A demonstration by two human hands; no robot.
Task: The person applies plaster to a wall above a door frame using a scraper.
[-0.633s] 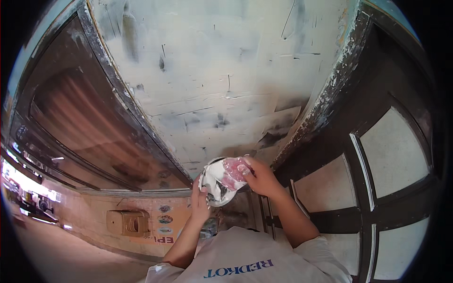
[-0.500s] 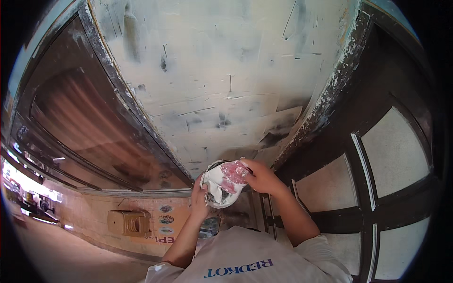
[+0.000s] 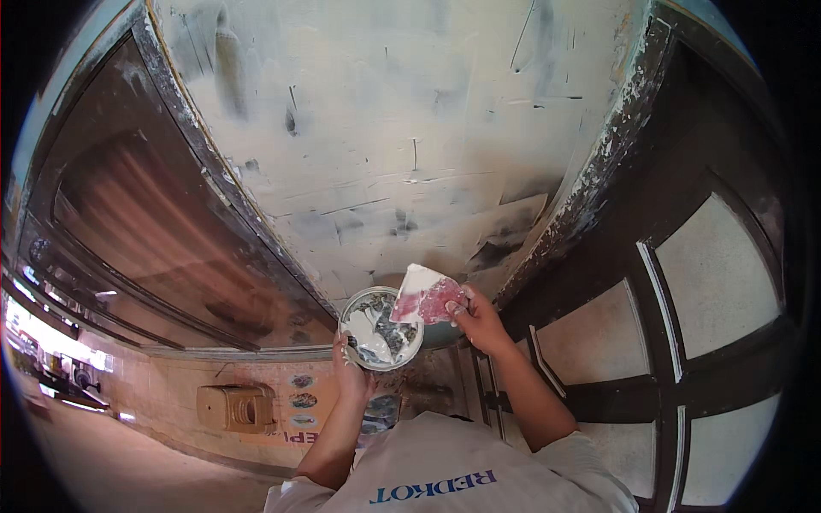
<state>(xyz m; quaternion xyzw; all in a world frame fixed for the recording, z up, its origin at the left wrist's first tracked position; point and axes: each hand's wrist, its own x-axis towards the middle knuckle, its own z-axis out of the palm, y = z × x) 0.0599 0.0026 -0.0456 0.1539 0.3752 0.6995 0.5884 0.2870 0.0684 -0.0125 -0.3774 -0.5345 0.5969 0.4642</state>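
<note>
My left hand (image 3: pixel 352 374) grips the near left side of a round tub (image 3: pixel 417 346), its fingers closed on the rim. White putty (image 3: pixel 368 335) lies inside, smeared over a dark, patchy bottom. Between the thumb and fingers of my right hand (image 3: pixel 475 321) is a flat pink putty spreader (image 3: pixel 428 301), with a thick white layer along its far edge. The spreader hangs over the tub's right rim; whether it touches the rim I cannot tell. Ahead stands a wall (image 3: pixel 342 154) coated in uneven white, with grey patches and dark scratches.
A dark-framed window with a reddish curtain (image 3: pixel 162 231) flanks the wall on the left. On the right is a dark door with pale panels (image 3: pixel 718 274). A tan plastic stool (image 3: pixel 235 408) stands at lower left, near an orange printed sheet (image 3: pixel 299 402).
The spreader has lifted out of the tub and moved up and right, now carrying putty on its far edge. The tub has shifted slightly left, showing more of its inside.
</note>
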